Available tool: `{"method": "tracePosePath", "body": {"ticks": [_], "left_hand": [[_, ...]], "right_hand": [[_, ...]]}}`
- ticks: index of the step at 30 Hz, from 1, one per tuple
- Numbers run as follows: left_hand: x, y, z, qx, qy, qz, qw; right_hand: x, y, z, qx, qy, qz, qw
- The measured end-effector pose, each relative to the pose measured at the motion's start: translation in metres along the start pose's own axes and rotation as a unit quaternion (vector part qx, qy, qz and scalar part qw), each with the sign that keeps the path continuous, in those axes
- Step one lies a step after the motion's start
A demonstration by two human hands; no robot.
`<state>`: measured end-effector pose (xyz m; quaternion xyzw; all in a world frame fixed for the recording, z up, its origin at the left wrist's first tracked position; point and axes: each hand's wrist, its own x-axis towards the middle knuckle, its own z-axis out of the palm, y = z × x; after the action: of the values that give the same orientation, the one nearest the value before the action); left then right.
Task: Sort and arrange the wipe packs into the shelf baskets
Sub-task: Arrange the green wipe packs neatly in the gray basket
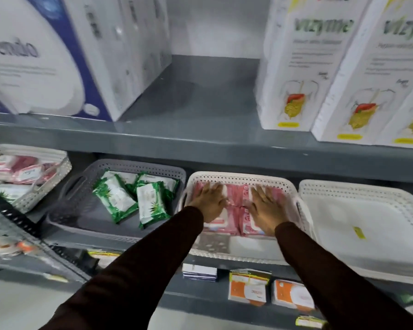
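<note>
A person faces a grey shelf holding four perforated baskets in a row. At the far left, about nine o'clock, a white basket (65,166) holds pink wipe packs (22,169) piled loosely, with a white-and-green pack below them. Next, a grey basket (138,166) holds green wipe packs (131,197) tumbled at odd angles, long axes slanting toward eleven and one o'clock; these look unsorted as yet. In the middle, a white basket (239,178) holds red-pink wipe packs (235,210) lying flat and tidy in rows, their long axes seeming to run front to back, six to twelve o'clock; blur hides which end faces forward. The left hand (209,202) and the right hand (266,209) both lie palm down on these packs, fingers spread, each grip loose and flat, pressing rather than grasping. At three o'clock a white basket (358,194) holds no packs. By my judgement the task is roughly midway: one basket neat, two to tidy, one to fill.
</note>
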<state>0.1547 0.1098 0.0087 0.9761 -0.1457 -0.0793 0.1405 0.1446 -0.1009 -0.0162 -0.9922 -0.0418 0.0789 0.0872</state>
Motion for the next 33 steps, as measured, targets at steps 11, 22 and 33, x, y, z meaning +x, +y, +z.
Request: {"method": "tracePosePath", "body": {"ticks": [11,22,33], "left_hand": [[-0.136,-0.206,-0.087,-0.132,0.185,-0.267,0.937],[-0.123,-0.28,-0.094,0.091,0.049,-0.056,0.993],[-0.126,-0.313,-0.099,0.145,-0.053,-0.021,0.988]], "right_hand": [[-0.053,-0.222,-0.01,0.277,0.129,-0.1,0.947],[0.001,-0.313,0.006,0.17,0.019,0.015,0.985],[-0.006,-0.326,0.018,0.212,-0.017,0.185,0.96]]}}
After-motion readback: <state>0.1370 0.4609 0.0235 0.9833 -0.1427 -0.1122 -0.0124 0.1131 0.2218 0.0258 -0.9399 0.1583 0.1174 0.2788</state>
